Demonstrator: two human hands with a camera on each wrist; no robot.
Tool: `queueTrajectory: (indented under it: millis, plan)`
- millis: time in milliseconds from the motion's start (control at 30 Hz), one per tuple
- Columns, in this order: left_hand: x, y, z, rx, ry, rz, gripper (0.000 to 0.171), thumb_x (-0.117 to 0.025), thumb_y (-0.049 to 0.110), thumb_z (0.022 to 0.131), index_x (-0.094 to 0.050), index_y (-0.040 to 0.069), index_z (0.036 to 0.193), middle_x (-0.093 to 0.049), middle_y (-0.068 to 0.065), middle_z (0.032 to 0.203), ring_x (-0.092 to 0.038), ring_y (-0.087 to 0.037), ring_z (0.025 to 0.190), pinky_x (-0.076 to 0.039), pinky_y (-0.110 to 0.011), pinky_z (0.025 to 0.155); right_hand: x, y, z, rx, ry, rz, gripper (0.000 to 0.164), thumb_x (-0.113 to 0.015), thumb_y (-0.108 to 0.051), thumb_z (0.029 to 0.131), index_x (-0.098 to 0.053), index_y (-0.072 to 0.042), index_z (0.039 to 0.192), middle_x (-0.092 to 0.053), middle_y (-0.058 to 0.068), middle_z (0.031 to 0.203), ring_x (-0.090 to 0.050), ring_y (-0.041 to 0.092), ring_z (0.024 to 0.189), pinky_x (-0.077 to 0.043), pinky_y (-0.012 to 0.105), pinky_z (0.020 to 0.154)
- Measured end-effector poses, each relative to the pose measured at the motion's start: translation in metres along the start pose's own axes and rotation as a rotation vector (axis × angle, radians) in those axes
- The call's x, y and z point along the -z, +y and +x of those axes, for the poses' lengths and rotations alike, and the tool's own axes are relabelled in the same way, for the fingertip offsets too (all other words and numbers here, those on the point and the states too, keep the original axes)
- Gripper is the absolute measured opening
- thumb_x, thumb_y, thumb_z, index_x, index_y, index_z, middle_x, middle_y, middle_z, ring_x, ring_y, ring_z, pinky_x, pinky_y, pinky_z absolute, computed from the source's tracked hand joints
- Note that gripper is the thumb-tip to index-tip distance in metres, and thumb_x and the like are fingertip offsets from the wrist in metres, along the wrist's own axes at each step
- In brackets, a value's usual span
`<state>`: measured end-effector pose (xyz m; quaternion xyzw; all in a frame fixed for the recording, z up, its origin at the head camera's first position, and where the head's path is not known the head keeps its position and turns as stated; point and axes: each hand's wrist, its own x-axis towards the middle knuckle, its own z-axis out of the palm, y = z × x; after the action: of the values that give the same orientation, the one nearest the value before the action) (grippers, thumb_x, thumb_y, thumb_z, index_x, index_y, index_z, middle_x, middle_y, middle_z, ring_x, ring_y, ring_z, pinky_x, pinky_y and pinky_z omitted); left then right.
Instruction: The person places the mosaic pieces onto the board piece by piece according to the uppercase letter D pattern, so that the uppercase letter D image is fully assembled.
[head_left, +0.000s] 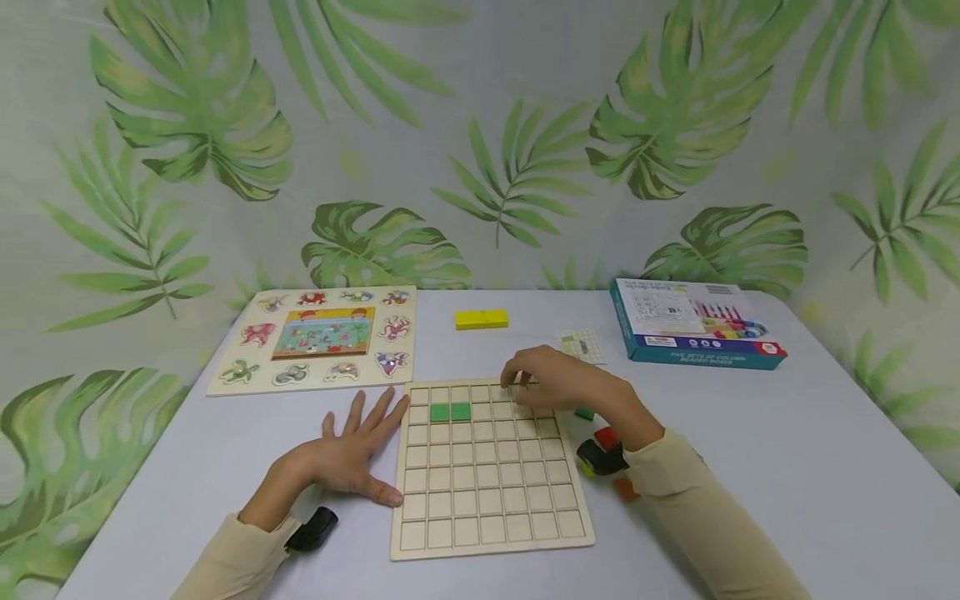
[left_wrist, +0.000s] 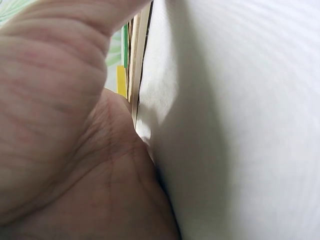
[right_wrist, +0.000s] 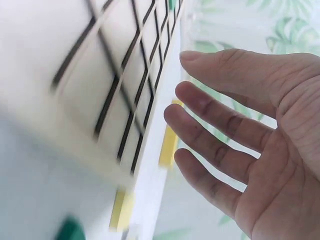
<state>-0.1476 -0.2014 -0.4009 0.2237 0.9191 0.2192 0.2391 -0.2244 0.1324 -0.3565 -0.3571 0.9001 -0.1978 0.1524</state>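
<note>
A wooden grid board [head_left: 486, 504] lies on the white table, with two green square tiles [head_left: 450, 412] side by side in its second row from the far edge. My left hand [head_left: 341, 458] is spread beside the board, its fingertips and thumb at the left edge; the left wrist view shows mostly its palm [left_wrist: 50, 115]. Over the board's far right corner hovers my right hand [head_left: 558, 379]. In the right wrist view its fingers [right_wrist: 215, 120] are loosely bent, apart from the thumb, with nothing between them.
Green [head_left: 584, 412], red [head_left: 606, 437] and orange [head_left: 626, 490] pieces lie right of the board, partly hidden by the right arm. Behind are a yellow block [head_left: 482, 320], a pattern card [head_left: 592, 350], a sea-animal puzzle [head_left: 255, 358] and a teal-edged box [head_left: 697, 329].
</note>
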Motion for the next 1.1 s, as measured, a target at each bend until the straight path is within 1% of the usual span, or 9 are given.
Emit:
queueTrajectory:
  millis: [100,233,467,600,700,933,1100]
  plan:
    - [0.000,0.002,0.000,-0.001,-0.002,0.003,0.134,-0.081,0.063,0.071,0.005,0.015,0.162,0.019,-0.017,0.167,0.026,-0.053,0.146,0.011,-0.084,0.101,0.006,0.010,-0.009,-0.009,0.023,-0.010,0.021,-0.067,-0.011,0.094,-0.070,-0.007,0.115,-0.069,0.007,0.115,-0.065,0.023,0.103,-0.053,0.041,0.092]
    - [0.001,0.001,-0.001,0.007,-0.005,0.005,0.134,-0.081,0.064,0.070,0.004,0.015,0.162,0.019,-0.016,0.167,0.026,-0.052,0.146,0.011,-0.083,0.102,0.009,0.022,-0.019,-0.030,0.059,-0.035,0.022,-0.070,-0.013,0.093,-0.070,-0.008,0.114,-0.069,0.007,0.113,-0.064,0.026,0.104,-0.052,0.044,0.093]
    - [0.000,0.001,-0.001,0.002,0.002,0.004,0.135,-0.081,0.064,0.070,0.004,0.014,0.162,0.019,-0.017,0.167,0.025,-0.053,0.146,0.011,-0.084,0.101,0.009,0.048,-0.033,-0.095,0.103,-0.043,0.025,-0.073,-0.015,0.091,-0.071,-0.008,0.114,-0.069,0.006,0.111,-0.062,0.026,0.102,-0.052,0.044,0.091]
    - [0.000,0.001,0.001,0.011,-0.003,0.015,0.135,-0.080,0.065,0.070,0.005,0.016,0.162,0.020,-0.015,0.167,0.026,-0.051,0.146,0.011,-0.083,0.102,0.010,0.060,-0.036,-0.105,0.121,-0.038,0.023,-0.073,-0.014,0.090,-0.071,-0.008,0.112,-0.070,0.006,0.108,-0.062,0.024,0.098,-0.053,0.044,0.089]
    - [0.001,0.001,0.001,0.011,-0.002,0.012,0.135,-0.081,0.064,0.070,0.005,0.016,0.162,0.020,-0.016,0.167,0.027,-0.052,0.146,0.012,-0.083,0.102,0.011,0.068,-0.036,-0.118,0.124,-0.012,0.022,-0.072,-0.012,0.091,-0.070,-0.007,0.113,-0.070,0.005,0.106,-0.061,0.022,0.096,-0.052,0.042,0.088]
    - [0.000,0.002,0.001,0.017,0.002,0.005,0.135,-0.082,0.062,0.070,0.005,0.015,0.162,0.020,-0.016,0.167,0.026,-0.052,0.146,0.012,-0.083,0.102,0.008,0.083,-0.036,-0.156,0.103,0.113,0.023,-0.073,-0.013,0.092,-0.066,-0.007,0.113,-0.066,0.003,0.100,-0.058,0.018,0.093,-0.051,0.036,0.086]
    - [-0.001,0.002,0.001,0.012,0.000,0.003,0.134,-0.082,0.061,0.070,0.005,0.015,0.162,0.020,-0.016,0.167,0.026,-0.052,0.146,0.012,-0.083,0.102,0.006,0.089,-0.037,-0.179,0.096,0.148,0.025,-0.073,-0.014,0.092,-0.062,-0.005,0.112,-0.062,0.003,0.095,-0.055,0.017,0.089,-0.050,0.033,0.082]
